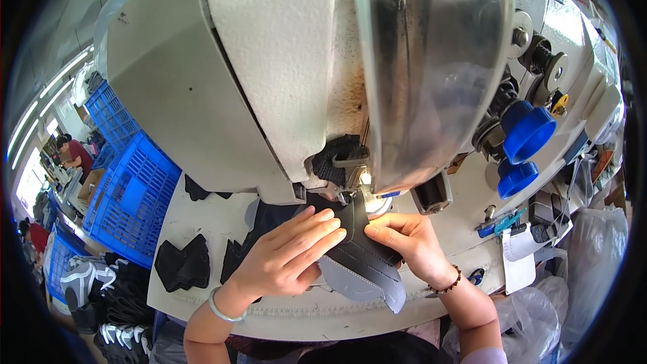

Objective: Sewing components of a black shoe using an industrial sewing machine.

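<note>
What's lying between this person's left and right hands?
In the head view, a black stitched piece lies between the left hand and the right hand, with grey material showing along its lower side.

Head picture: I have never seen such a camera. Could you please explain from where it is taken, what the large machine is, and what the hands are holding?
The camera is worn on a person's head and looks down; its fisheye lens bends straight edges. No robot is here: those are the person's own left hand and right hand. The large pale body looks like a sewing machine, with a clear cover on its right side. Below it, the left fingers lie on a dark piece, and the right thumb and fingers pinch its edge. On the pale table, folded black pieces lie to the left.
</note>
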`<state>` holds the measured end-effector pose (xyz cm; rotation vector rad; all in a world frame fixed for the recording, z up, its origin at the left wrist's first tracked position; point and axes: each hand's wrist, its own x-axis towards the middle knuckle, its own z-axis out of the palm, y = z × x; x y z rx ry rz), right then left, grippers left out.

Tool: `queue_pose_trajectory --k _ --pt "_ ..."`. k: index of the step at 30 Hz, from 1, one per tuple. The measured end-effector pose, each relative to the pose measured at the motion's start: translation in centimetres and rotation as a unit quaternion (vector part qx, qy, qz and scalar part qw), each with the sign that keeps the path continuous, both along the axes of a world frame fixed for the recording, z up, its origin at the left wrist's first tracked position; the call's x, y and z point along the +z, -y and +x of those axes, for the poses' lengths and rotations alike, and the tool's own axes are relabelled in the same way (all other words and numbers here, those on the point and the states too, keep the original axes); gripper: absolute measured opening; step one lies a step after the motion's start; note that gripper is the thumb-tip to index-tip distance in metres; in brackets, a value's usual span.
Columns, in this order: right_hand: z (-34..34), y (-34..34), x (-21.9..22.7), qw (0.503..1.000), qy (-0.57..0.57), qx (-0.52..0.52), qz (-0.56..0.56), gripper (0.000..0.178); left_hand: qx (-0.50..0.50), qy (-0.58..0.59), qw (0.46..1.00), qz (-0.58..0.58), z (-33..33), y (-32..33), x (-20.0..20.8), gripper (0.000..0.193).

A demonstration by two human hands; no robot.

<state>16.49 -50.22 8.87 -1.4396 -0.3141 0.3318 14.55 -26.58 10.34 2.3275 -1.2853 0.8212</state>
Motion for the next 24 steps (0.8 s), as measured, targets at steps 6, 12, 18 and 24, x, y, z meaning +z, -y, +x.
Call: queue_pose_trajectory --k 6,12,18,24 --pt "-0.1 -0.1 -0.4 1.0 0.025 -0.005 0.003 0.022 0.024 0.114 0.993 -0.014 0.5 0.6 -0.4 0.037" --pt "-0.4 -0.7 -1.5 0.993 0.106 -0.045 0.003 0.016 0.027 0.15 0.988 -0.018 0.7 0.7 -0.2 0.028" --pt "-0.4 -0.5 -1.3 0.99 0.117 -0.062 -0.048 0.017 0.039 0.171 0.984 -0.005 0.6 0.7 -0.1 0.028" --pt "0.6 0.3 -1.8 0.952 0.266 -0.108 -0.104 0.011 0.056 0.155 0.986 -0.022 1.2 1.0 -0.2 0.028"
